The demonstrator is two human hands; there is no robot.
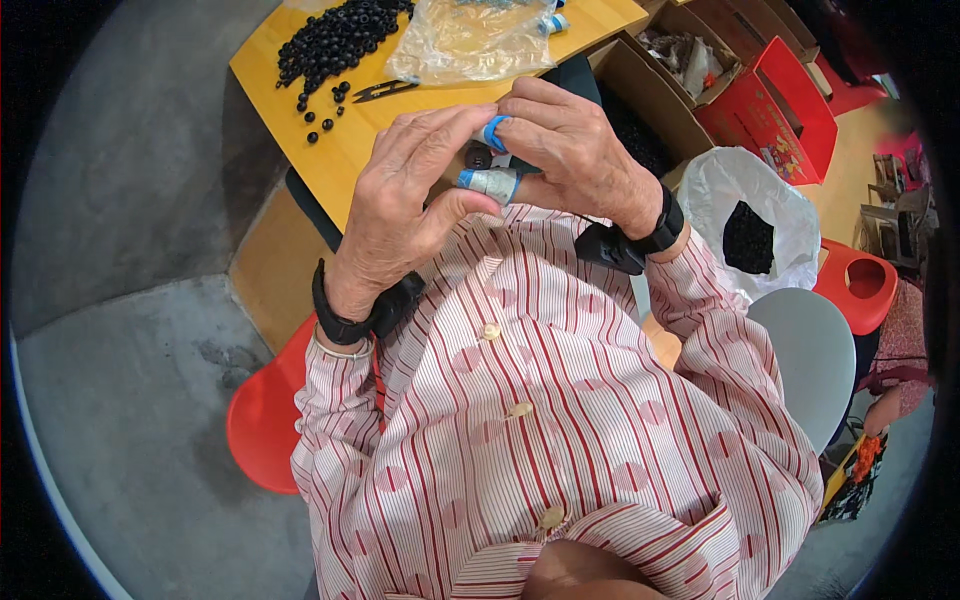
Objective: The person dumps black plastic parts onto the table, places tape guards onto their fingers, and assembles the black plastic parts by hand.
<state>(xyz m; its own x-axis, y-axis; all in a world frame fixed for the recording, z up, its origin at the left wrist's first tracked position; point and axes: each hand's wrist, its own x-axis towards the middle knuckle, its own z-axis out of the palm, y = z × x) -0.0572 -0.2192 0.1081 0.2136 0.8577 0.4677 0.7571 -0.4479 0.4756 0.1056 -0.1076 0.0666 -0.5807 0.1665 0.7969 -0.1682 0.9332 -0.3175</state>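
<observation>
In front of my chest, my left hand (pixel 410 185) and my right hand (pixel 575 145) meet at the fingertips, fingers curled. A small dark round piece (pixel 478 155), like a bead or button, shows between them, against my right hand's fingers. Blue tape (pixel 493 133) circles a right finger, and a pale blue-edged wrap (pixel 488 184) covers the right thumb. My left fingers bend over the same spot, and what their tips grip is hidden. Beyond my hands, loose black beads (pixel 340 40) are heaped on the yellow table (pixel 290 120), beside dark thread snips (pixel 385 92).
A clear plastic bag (pixel 470 45) lies on the table near a small blue-and-white roll (pixel 552 24). To the right are cardboard boxes (pixel 650 95), a red box (pixel 775 120) and a white-lined bin (pixel 700 195) with black contents. Red stools and a grey seat (pixel 805 350) stand around me.
</observation>
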